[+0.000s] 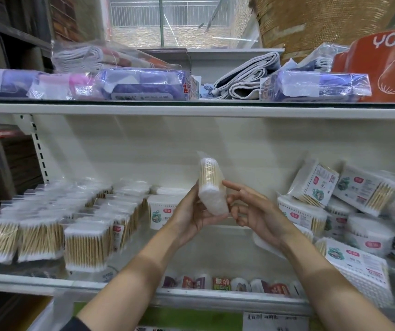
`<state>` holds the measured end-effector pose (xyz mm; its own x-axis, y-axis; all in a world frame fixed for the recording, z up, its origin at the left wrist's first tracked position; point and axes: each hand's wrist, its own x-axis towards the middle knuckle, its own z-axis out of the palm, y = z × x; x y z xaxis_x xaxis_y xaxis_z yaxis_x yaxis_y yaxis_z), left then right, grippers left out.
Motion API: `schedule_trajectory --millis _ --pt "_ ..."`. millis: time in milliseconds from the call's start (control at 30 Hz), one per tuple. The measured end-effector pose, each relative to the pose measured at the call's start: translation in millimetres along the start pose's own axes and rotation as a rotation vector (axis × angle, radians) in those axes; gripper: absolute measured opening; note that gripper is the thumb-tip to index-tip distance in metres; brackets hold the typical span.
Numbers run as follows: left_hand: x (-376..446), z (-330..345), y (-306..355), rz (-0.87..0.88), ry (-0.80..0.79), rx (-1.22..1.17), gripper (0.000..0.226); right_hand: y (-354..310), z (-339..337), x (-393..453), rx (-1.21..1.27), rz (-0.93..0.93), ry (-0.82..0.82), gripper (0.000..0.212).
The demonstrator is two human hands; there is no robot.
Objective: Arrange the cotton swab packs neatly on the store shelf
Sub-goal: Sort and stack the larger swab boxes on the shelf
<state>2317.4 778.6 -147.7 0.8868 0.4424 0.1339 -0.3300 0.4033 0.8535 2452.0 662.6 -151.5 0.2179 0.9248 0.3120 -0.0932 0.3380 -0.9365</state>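
**Left hand grasping one pack, mid-shelf, between sorted rows and loose heap**

Left hand point(191, 211) gripped a single cotton swab pack point(212, 187) from below and behind, fingers curled round its lower end, and held it upright and clear of the shelf point(143, 289), in front of the white back panel point(143, 144). The edge-on orientation probably served to line the pack up with the standing rows before it was set down. Right hand point(253, 211) was released: fingers spread and relaxed, their tips just beside the pack's right face, apparently to steady or turn it; actual contact could not be confirmed.

Surroundings:
- Left section: sorted rows point(55, 223) of packs stood upright, front to back, sticks vertical.
- Behind the left hand: an upright labelled pack point(161, 212) stood at the right end of the rows.
- Right section: an unsorted heap point(349, 206) of labelled packs lay tilted and overlapping, near the right forearm.
- Upper shelf: bagged textiles point(143, 84) and an orange package point(387, 60), well apart from the work.

Obstructions: the bare strip of shelf between rows and heap appeared open. The leaning heap could slide into that gap.
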Motion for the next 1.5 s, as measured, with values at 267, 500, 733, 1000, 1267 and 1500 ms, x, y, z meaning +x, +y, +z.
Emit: schedule_trajectory --millis 267,500,733,1000,1267,1500 --pt "-4.4 3.5 -4.2 0.027 -0.043 0.31 0.055 2.0 3.6 1.2 0.027 -0.03 0.063 0.09" --pt "-2.5 -0.5 -10.4 -0.008 0.018 0.482 0.059 -0.2 5.9 -1.9 -0.06 0.046 0.192 0.112" --pt "-1.1 0.6 -6.2 -0.004 -0.087 0.265 0.068 -3.9 7.5 0.1 -0.067 0.081 0.355 0.037" --pt "-1.0 0.2 -1.2 0.063 -0.079 0.102 0.072 -1.3 4.6 3.0 -0.033 0.158 0.341 0.031" --pt "-8.8 1.0 11.0 0.195 0.154 0.464 0.048 0.1 11.1 4.0 -0.109 0.089 0.307 0.023" --pt "-37.2 -32.3 88.4 0.167 0.232 1.237 0.049 6.5 50.0 22.7 -0.414 0.093 0.201 0.014"
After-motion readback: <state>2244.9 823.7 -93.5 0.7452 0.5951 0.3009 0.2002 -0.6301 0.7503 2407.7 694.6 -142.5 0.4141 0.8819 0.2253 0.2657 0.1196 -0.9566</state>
